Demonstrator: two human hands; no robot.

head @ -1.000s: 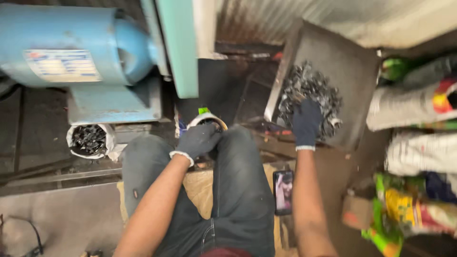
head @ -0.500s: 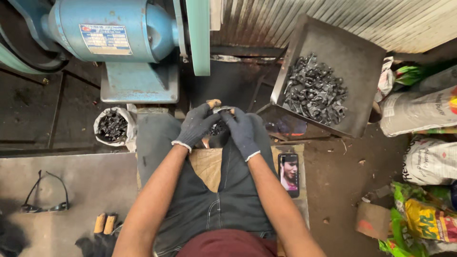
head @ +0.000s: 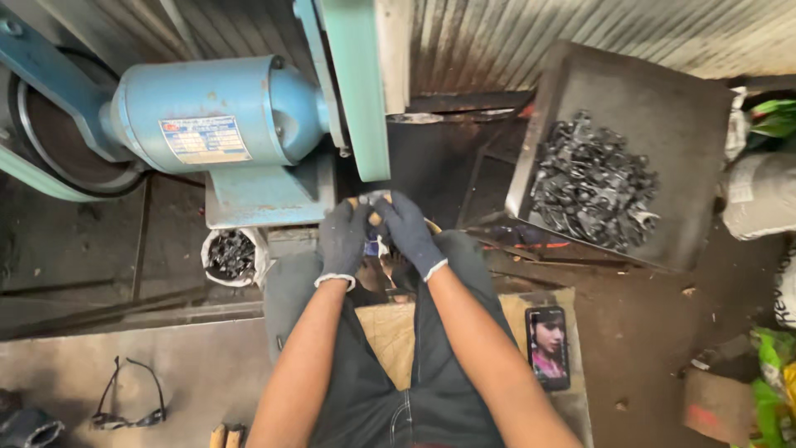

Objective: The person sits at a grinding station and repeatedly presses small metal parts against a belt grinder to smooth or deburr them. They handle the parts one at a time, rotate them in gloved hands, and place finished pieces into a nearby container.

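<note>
Here, at frame centre, your left hand (head: 344, 241) and right hand (head: 406, 232) close together on a small part (head: 375, 217), directly below the belt (head: 358, 83).

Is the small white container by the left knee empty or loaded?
Loaded: the white container shows dark metal pieces up to its rim.

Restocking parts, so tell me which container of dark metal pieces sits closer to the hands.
The small white bucket, just beside the left hand under the blue motor. The big metal tray leans farther off on the right.
</note>
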